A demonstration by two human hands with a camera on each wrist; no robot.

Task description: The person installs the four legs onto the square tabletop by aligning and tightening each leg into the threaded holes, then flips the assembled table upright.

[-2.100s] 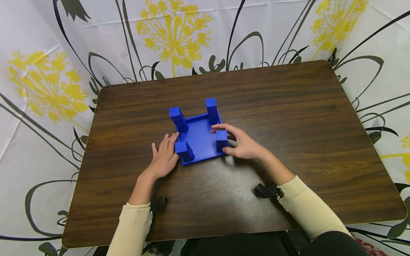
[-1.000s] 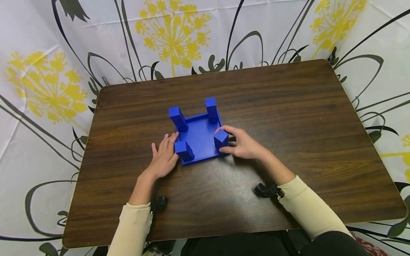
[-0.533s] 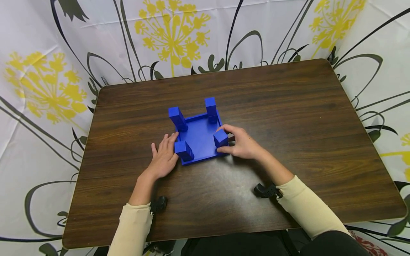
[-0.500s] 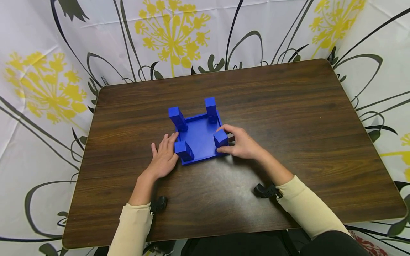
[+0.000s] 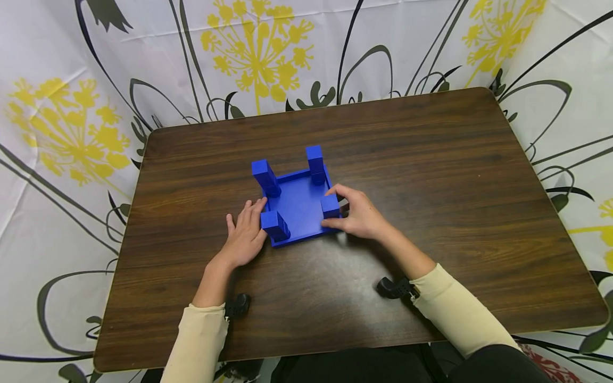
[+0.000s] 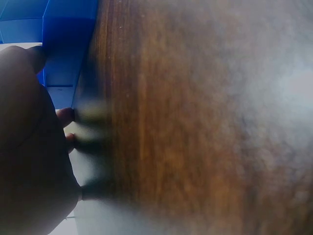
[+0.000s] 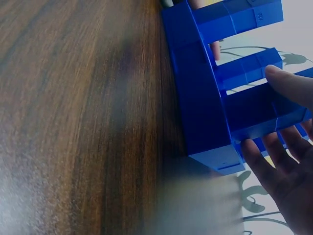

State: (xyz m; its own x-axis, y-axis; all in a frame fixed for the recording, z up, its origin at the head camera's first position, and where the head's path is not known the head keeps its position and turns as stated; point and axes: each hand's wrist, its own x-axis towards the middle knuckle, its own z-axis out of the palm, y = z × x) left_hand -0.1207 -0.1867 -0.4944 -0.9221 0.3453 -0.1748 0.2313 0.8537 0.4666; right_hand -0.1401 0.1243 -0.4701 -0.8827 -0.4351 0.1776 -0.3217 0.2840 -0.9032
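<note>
A shallow square blue tray (image 5: 301, 207) lies on the table, a blue post rising from each corner. My right hand (image 5: 361, 215) pinches the near-right post (image 5: 330, 205) between thumb and fingers; in the right wrist view the fingers reach round this post (image 7: 269, 125), whose foot is at the tray's corner. Flat on the tabletop, my left hand (image 5: 245, 234) has its fingers spread, with the fingertips against the tray's left side beside the near-left post (image 5: 274, 224). The left wrist view shows that hand (image 6: 24, 137) dark against the blue side.
The far-left post (image 5: 265, 177) and far-right post (image 5: 315, 164) stand upright at the tray's back corners. The dark wood-grain table (image 5: 431, 186) extends well to the right. A flower-patterned cloth (image 5: 191, 53) hangs behind it.
The near-right post has turned about its upright axis in my right hand, its top going from square-on to cornerwise and back to square-on. The right thumb has shifted left; the left hand stays still.
</note>
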